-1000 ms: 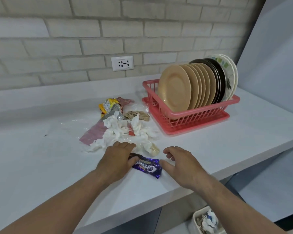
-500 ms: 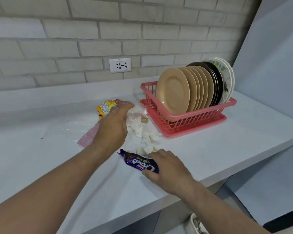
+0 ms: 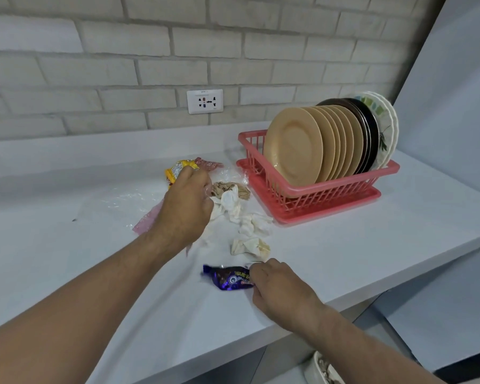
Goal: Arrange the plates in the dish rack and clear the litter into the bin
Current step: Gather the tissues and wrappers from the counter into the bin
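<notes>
Plates (image 3: 294,146) stand on edge in the slatted dish rack (image 3: 316,189), so that part looks done. Left of the rack, the left hand (image 3: 186,206) curls its grip round a crinkly yellow wrapper (image 3: 173,171). In front of the rack, the right hand (image 3: 277,286) pinches a glossy purple wrapper (image 3: 227,278), gathering litter among crumpled tissues (image 3: 250,225) on the table (image 3: 67,259).

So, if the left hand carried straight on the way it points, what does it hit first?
Probably the yellow wrapper, right ahead of the left hand. The two may be touching, but depth is unclear.
</notes>
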Demonstrator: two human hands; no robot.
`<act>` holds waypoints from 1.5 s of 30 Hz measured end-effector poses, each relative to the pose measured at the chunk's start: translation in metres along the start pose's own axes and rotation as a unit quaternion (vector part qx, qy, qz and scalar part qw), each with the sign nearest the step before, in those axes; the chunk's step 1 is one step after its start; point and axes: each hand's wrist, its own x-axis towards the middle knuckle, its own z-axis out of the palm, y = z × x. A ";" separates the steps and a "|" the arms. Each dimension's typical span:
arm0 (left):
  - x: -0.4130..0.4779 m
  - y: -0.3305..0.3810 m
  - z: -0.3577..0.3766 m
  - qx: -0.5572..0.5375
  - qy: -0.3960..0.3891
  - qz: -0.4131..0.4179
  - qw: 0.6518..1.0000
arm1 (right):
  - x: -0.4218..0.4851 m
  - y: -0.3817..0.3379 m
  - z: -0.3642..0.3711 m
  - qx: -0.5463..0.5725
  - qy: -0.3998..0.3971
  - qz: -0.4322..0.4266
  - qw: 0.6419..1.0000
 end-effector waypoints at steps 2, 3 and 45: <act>0.001 -0.001 -0.004 -0.023 -0.003 0.030 0.999 | 0.000 0.003 0.003 -0.010 -0.010 -0.012 1.000; 0.002 -0.002 -0.005 -0.030 -0.010 0.037 0.999 | -0.001 0.005 0.004 -0.024 0.005 -0.019 1.000; -0.044 0.043 0.116 0.169 -0.145 -0.094 0.970 | -0.012 0.120 -0.044 0.268 0.021 0.218 0.938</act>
